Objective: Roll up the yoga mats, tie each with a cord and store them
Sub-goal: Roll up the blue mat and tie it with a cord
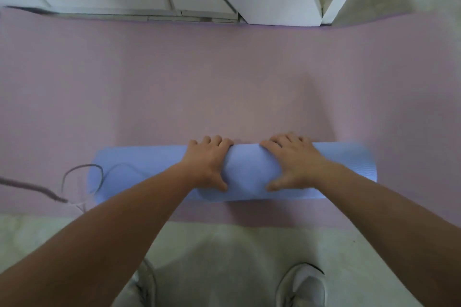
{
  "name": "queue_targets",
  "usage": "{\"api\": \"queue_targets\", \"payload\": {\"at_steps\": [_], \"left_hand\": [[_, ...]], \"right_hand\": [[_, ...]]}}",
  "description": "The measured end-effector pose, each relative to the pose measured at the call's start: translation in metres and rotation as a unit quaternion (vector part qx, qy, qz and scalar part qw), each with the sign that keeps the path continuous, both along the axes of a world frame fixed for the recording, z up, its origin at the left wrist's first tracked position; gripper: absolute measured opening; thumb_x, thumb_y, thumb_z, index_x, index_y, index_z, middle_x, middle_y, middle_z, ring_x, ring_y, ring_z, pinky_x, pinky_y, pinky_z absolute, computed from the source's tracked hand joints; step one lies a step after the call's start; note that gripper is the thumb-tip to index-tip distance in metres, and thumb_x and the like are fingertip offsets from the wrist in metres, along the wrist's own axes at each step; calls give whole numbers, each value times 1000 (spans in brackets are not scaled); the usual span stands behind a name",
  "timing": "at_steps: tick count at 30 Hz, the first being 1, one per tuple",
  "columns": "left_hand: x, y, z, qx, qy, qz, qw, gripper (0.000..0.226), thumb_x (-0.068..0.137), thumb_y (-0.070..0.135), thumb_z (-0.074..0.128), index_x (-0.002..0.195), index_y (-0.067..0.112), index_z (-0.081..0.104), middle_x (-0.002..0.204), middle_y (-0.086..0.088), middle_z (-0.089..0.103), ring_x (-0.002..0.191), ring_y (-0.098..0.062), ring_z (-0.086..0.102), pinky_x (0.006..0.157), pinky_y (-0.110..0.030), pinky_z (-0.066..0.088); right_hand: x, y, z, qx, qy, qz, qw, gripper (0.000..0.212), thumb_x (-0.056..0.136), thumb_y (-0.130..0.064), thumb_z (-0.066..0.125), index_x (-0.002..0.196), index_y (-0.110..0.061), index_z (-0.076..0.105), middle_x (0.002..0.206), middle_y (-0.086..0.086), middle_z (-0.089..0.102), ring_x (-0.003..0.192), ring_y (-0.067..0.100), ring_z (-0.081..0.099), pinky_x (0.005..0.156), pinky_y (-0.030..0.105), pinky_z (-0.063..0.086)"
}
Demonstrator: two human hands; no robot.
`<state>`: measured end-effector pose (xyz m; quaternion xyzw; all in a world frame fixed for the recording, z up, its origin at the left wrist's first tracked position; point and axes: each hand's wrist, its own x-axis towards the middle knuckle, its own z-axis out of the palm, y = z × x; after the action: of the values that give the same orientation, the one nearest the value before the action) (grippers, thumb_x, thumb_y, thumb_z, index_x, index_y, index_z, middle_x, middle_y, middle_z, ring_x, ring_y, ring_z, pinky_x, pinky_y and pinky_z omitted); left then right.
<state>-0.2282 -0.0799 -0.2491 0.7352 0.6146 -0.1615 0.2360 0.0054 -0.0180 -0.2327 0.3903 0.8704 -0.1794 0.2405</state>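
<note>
On the pink mat (224, 70), the left hand (208, 164) and right hand (295, 163) grip the blue roll (249, 172), fingers (216, 140) curled over its top.

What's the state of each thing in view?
blue mat: rolled up, lying on the pink mat.
pink mat: unrolled, flat.
cord: loose, untied, by the blue mat's left end.
left hand: grips the blue mat.
right hand: grips the blue mat.
</note>
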Motion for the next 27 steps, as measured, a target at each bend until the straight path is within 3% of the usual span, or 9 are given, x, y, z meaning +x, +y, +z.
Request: {"api": "queue_targets", "payload": {"at_steps": [3, 6, 11, 13, 16, 19, 22, 25, 27], "left_hand": [[9, -33, -3, 58, 24, -3, 998, 106, 49, 57, 72, 142, 23, 33, 134, -2, 47, 115, -29, 47, 98, -47, 35], [21, -63, -8, 88, 44, 0, 995, 112, 44, 57, 74, 139, 21, 28, 136, -8, 47, 118, -34, 46, 101, -56, 32], [9, -6, 22, -121, 32, -30, 992, 119, 57, 74, 76, 152, 31, 20, 148, -2, 35, 133, -28, 37, 109, -48, 26], [11, 19, 28, -242, 0, -30, 970, 125, 58, 58, 88, 156, 28, 16, 157, -2, 29, 143, -25, 31, 118, -46, 19], [20, 24, 23, -315, -87, 7, 945, 125, 45, 41, 97, 150, 31, 29, 152, 4, 41, 132, -12, 42, 112, -30, 33], [19, 25, 25, -199, -102, 31, 974, 102, 53, 42, 93, 140, 33, 40, 135, 5, 57, 116, -14, 55, 97, -28, 44], [20, 38, 46, -87, -115, 57, 988, 93, 55, 48, 88, 136, 35, 43, 125, 5, 63, 113, -20, 60, 90, -30, 47], [25, 46, 85, -2, -133, 102, 986, 93, 51, 53, 85, 133, 38, 43, 117, 10, 64, 108, -19, 62, 86, -29, 48], [23, 47, 109, 56, -176, 144, 972, 97, 46, 60, 79, 134, 41, 43, 117, 16, 64, 108, -17, 62, 85, -29, 47]], "right_hand": [[-11, 15, 2, -136, -50, -21, 989, 129, 59, -65, 81, 156, -26, 6, 157, 3, 25, 142, 26, 28, 116, 44, 25], [-14, -4, -5, -89, -61, 14, 994, 137, 47, -67, 83, 154, -24, 8, 149, 6, 36, 133, 29, 40, 109, 43, 36], [-3, -37, -9, 27, -27, 28, 999, 119, 54, -66, 77, 148, -23, 19, 133, 7, 42, 119, 29, 44, 98, 45, 37], [1, -45, -11, 38, -10, 38, 998, 109, 56, -62, 75, 145, -20, 26, 126, 9, 46, 113, 30, 47, 93, 44, 39], [10, -44, -11, 62, 17, 57, 996, 98, 44, -57, 77, 127, -16, 45, 104, 9, 57, 91, 31, 56, 75, 42, 46], [19, -22, 8, 133, 51, 72, 987, 105, 30, -52, 80, 122, -14, 46, 93, 12, 61, 79, 31, 57, 68, 42, 46], [23, 16, 60, 144, 59, 114, 981, 109, 42, -62, 75, 136, -16, 44, 116, 15, 59, 100, 34, 56, 89, 47, 45], [33, 58, 146, 141, 42, 20, 989, 102, 66, -87, 29, 151, -30, 27, 153, 6, 34, 139, 26, 30, 118, 47, 15], [45, 83, 205, 224, 7, -72, 972, 92, 80, -84, 18, 155, -32, 16, 163, 6, 16, 149, 25, 11, 121, 50, -1]]}}
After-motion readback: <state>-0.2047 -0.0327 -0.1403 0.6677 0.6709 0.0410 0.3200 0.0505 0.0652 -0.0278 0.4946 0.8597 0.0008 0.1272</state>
